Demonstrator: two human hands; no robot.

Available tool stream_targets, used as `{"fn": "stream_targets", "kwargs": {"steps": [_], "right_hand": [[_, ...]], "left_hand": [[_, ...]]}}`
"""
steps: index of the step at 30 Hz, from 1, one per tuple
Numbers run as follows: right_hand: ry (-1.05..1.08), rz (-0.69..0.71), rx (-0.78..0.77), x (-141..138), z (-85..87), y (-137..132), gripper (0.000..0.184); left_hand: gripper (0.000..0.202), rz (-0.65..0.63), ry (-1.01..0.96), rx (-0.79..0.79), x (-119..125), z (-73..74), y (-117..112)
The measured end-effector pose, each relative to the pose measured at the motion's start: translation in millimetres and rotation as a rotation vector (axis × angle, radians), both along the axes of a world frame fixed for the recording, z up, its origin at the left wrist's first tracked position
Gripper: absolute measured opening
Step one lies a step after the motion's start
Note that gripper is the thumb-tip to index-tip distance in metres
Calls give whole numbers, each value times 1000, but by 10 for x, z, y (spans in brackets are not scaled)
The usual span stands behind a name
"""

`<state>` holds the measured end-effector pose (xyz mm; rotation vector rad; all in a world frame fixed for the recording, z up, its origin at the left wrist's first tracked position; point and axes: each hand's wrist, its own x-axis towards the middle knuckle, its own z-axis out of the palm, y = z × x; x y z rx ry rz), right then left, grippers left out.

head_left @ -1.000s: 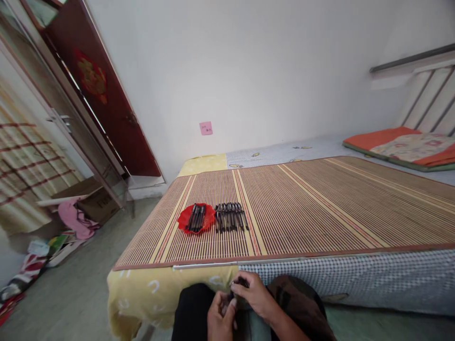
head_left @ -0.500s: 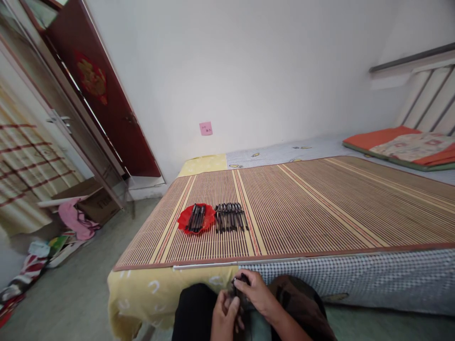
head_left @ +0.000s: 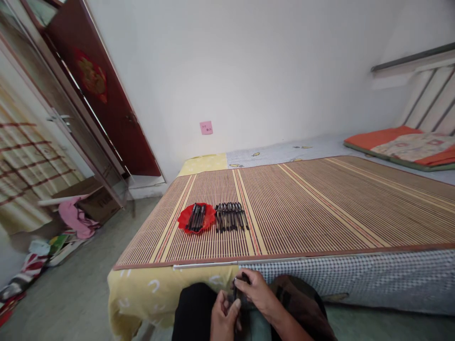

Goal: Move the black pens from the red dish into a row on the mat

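Low in front of my lap, both hands are close together around a dark pen (head_left: 235, 292). My left hand (head_left: 224, 316) is closed on its lower part, thumb against fingers. The upper part, where a small shiny spot shows, is pinched by my right hand (head_left: 256, 290); a dark tip also pokes up between those fingers, and whether it is a separate piece I cannot tell. On the mat beyond, several dark pens lie side by side in a red scalloped dish (head_left: 182, 221). Touching or close to its right side is a row of more capped-looking pens (head_left: 231, 217).
A striped bamboo mat (head_left: 302, 213) covers the bed, its front edge just beyond my hands. A folded orange pad (head_left: 377, 139) lies at the far right. A pink note (head_left: 206, 128) is on the wall. Left, a cardboard box (head_left: 101, 206) and pink cloth (head_left: 76, 220) are on the floor.
Both hands stay in nearly the same place. The pen between them shows a little more clearly, and the left fingers have shifted slightly. The dish and pen row are unchanged.
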<state>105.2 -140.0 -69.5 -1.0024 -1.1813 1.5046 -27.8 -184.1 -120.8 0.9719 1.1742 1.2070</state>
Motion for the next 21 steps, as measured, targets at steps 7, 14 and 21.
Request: {"fn": "stream_targets", "kwargs": {"steps": [7, 14, 21], "right_hand": [[118, 76, -61, 16, -87, 2, 45], [93, 48, -69, -4, -60, -8, 46], [139, 61, -82, 2, -37, -7, 51]], "left_hand": [[63, -103, -142, -142, 21, -8, -4], [56, -69, -80, -53, -4, 8, -4], [59, -138, -201, -129, 25, 35, -11]]}}
